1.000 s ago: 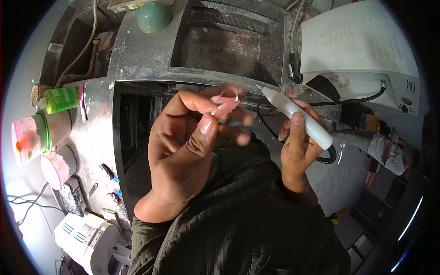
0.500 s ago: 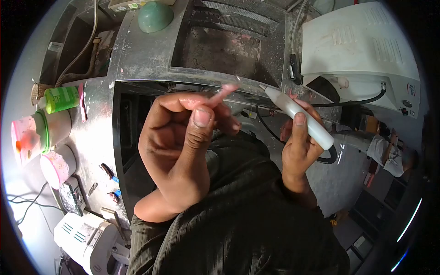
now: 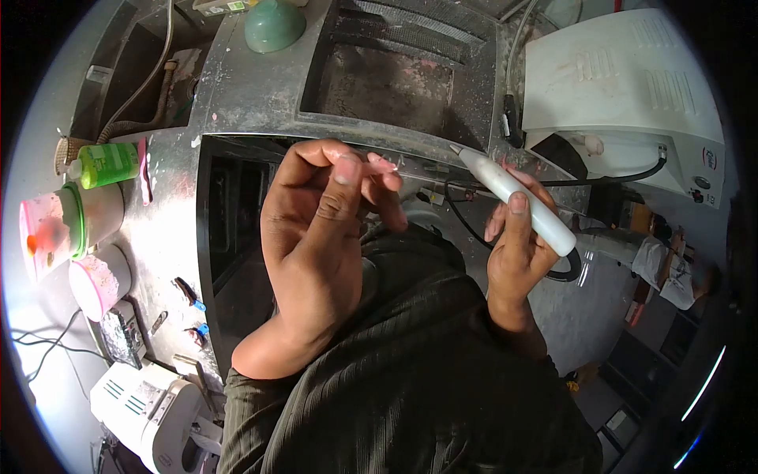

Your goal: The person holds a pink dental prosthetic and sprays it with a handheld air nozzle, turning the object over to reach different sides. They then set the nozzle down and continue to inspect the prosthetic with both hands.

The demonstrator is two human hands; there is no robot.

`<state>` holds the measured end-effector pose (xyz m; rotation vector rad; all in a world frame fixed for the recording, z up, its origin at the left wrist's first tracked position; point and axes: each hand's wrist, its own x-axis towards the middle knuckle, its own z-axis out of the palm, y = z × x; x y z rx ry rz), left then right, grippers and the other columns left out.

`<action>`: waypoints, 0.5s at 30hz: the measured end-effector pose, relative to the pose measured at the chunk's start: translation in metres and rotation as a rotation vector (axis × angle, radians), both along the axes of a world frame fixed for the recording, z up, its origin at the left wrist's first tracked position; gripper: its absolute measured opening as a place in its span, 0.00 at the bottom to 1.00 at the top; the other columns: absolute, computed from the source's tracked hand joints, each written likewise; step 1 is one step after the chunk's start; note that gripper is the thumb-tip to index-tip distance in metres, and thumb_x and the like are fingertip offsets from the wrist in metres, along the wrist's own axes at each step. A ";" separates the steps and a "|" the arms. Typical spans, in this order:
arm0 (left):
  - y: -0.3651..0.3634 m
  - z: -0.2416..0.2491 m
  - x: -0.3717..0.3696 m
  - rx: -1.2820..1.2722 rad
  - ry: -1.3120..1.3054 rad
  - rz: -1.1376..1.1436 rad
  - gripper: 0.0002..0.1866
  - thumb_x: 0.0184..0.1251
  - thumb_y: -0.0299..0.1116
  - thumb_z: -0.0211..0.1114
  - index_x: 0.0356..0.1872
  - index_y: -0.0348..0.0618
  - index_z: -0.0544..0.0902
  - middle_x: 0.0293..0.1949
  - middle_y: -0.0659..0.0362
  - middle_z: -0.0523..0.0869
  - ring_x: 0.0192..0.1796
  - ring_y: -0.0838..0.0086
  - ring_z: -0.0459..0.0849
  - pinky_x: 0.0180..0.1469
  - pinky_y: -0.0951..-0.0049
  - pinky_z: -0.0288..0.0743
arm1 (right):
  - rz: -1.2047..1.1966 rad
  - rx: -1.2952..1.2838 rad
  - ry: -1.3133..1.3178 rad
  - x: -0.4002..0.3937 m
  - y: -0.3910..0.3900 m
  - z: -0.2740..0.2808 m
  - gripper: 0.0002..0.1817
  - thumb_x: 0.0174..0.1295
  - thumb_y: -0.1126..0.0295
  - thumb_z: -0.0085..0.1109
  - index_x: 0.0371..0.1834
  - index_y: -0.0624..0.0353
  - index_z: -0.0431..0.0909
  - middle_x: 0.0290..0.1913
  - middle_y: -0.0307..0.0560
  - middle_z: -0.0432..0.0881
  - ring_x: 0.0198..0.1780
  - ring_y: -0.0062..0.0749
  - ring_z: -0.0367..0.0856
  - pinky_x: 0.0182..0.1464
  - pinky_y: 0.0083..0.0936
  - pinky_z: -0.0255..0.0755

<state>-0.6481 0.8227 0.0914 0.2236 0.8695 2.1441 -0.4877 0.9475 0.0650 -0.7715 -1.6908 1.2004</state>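
Observation:
My left hand [image 3: 316, 213] pinches a small pink denture-like piece [image 3: 382, 165] between thumb and fingers. The piece looks thin and glossy, with a pale edge at its right end; the fingers hide part of it. In my right hand [image 3: 517, 261] is a white pen-shaped handpiece [image 3: 505, 186] with a narrow metal tip. Its tip points up and left, to the right of the pink piece and apart from it. A black hose [image 3: 562, 276] curves behind the right hand.
Ahead lies a grey metal bench [image 3: 253, 118] with a recessed basin [image 3: 379, 83] and a green bowl [image 3: 274, 28]. A white machine [image 3: 624, 79] stands at right. At left are a green bottle [image 3: 110, 164], pink-stained tubs [image 3: 99, 280] and another white machine [image 3: 150, 415].
My left hand has turned, bringing the pink piece from slanting upward to nearly level and slightly lower. The right hand and handpiece have barely moved.

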 end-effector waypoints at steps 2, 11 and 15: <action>0.002 0.000 0.001 -0.009 -0.015 -0.003 0.05 0.79 0.28 0.52 0.45 0.36 0.73 0.41 0.50 0.85 0.42 0.67 0.86 0.44 0.68 0.79 | 0.007 -0.027 0.023 0.002 0.000 -0.002 0.14 0.70 0.73 0.57 0.52 0.74 0.75 0.45 0.58 0.84 0.23 0.17 0.73 0.21 0.15 0.65; 0.005 -0.012 -0.004 0.011 -0.063 -0.051 0.08 0.79 0.30 0.50 0.44 0.36 0.74 0.39 0.53 0.79 0.37 0.66 0.83 0.46 0.64 0.77 | 0.002 -0.053 0.009 0.000 -0.001 -0.001 0.14 0.70 0.73 0.58 0.52 0.73 0.76 0.44 0.55 0.84 0.23 0.16 0.73 0.21 0.15 0.65; 0.007 -0.018 -0.005 0.053 -0.140 -0.041 0.08 0.79 0.30 0.52 0.47 0.35 0.75 0.36 0.56 0.77 0.36 0.68 0.82 0.43 0.66 0.77 | -0.008 -0.080 0.022 0.000 0.000 -0.003 0.13 0.68 0.74 0.61 0.50 0.72 0.77 0.44 0.52 0.84 0.24 0.16 0.74 0.21 0.14 0.64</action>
